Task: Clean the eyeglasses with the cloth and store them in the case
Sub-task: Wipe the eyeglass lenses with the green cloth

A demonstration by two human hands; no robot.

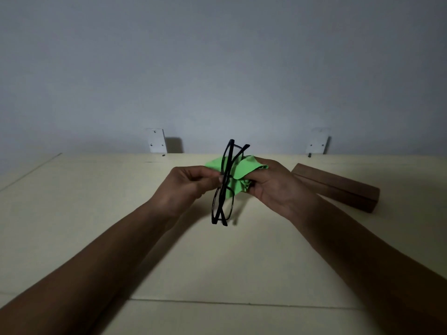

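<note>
Black-framed eyeglasses (223,189), temples folded, stand almost on end above the table's middle. My left hand (186,186) pinches the frame near its middle from the left. My right hand (273,187) grips a bunched green cloth (238,175) that lies against the far lens from the right side. A long brown case (338,187), closed, lies flat on the table to the right of my right hand, apart from it.
The cream table (217,257) runs up to a pale wall. Two white brackets (157,140) (317,141) sit on the wall at the table's back edge. A seam crosses the tabletop near me.
</note>
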